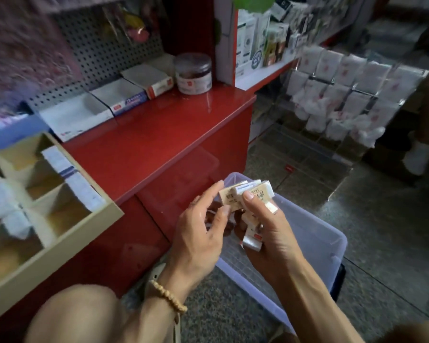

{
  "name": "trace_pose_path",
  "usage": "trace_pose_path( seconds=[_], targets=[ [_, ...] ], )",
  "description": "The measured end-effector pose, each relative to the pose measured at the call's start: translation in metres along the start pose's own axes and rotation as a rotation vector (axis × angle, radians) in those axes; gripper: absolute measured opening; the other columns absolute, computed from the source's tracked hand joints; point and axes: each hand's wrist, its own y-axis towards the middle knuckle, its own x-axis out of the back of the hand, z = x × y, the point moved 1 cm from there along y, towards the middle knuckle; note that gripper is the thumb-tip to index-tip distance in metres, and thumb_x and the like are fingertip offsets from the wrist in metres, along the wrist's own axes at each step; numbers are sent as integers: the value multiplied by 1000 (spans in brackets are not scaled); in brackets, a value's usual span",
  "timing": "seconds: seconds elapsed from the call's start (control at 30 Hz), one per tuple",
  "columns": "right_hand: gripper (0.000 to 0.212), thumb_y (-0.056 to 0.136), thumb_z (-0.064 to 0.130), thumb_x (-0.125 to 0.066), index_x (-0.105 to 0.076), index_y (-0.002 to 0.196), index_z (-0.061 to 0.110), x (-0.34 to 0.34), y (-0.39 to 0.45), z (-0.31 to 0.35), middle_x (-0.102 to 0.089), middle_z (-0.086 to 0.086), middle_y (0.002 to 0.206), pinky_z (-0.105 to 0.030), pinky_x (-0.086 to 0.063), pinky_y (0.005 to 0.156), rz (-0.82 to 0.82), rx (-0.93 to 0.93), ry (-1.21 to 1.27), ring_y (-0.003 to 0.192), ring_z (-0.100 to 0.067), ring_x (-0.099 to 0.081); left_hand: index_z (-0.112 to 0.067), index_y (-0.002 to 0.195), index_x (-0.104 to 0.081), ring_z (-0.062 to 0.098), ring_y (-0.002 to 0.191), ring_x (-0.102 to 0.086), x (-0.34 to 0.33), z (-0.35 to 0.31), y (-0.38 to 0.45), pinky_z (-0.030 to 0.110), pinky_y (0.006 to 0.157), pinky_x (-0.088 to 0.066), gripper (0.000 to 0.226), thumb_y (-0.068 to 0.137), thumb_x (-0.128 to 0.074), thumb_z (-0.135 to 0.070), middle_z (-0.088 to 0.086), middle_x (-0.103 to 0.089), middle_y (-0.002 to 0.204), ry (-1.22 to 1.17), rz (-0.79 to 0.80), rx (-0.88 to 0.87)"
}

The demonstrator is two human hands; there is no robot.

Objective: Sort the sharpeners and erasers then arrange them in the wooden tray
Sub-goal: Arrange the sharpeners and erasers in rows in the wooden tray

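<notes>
The erasers (pixel 248 194), small white and cream blocks in printed sleeves, sit bunched between your two hands, above the clear plastic bin (pixel 315 246) on the floor. Your right hand (pixel 270 233) is curled round most of the bunch, thumb pressed on the top sleeve and more blocks showing below the palm. Your left hand (pixel 201 231) meets it from the other side, its fingertips pinching the cream-sleeved eraser at the near edge of the stack; a beaded bracelet (pixel 169 297) circles that wrist. The two hands are close together, both clamped on the erasers. To your left the wooden tray (pixel 84 233) rests tilted on the red worktop (pixel 146 134), divided into compartments; several hold white wrapped packs, blurred too much to tell which kind, and the nearer compartments show bare wood. Further back on the worktop stand open white cardboard boxes (pixel 102 105) in a row and a round clear jar (pixel 193 73) with a lid. Beyond, to the right, a wire rack (pixel 337 95) carries white packets.
</notes>
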Motion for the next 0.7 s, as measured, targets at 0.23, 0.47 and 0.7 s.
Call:
trace_pose_path(
  seconds=[0.23, 0.47, 0.7],
  targets=[
    [27, 80, 13, -72, -65, 106, 16, -47, -9, -7, -68, -11, 92, -28, -55, 63, 64, 28, 67, 76, -19, -66, -13, 140, -49, -2, 110, -50, 36, -25, -7, -1, 90, -33, 45, 100, -42, -35, -2, -59, 123, 217, -113, -122],
    [18, 82, 16, -59, -64, 95, 4, -99, -9, -35, -71, -13, 84, -27, -59, 62, 183, -37, 177, 70, -19, -71, -10, 134, -53, 11, 109, -58, 86, -19, -13, 7, 91, -40, 46, 100, -39, -38, 3, -65, 120, 321, -294, -195],
    [65, 74, 27, -80, -57, 127, -4, -149, -2, -68, -67, -24, 110, -38, -59, 78, 193, -169, 181, 94, -30, -70, -22, 131, -60, -4, 100, -58, 148, -13, -22, 14, 93, -46, 48, 88, -64, -43, -9, -64, 109, 277, -388, -113]
  ],
)
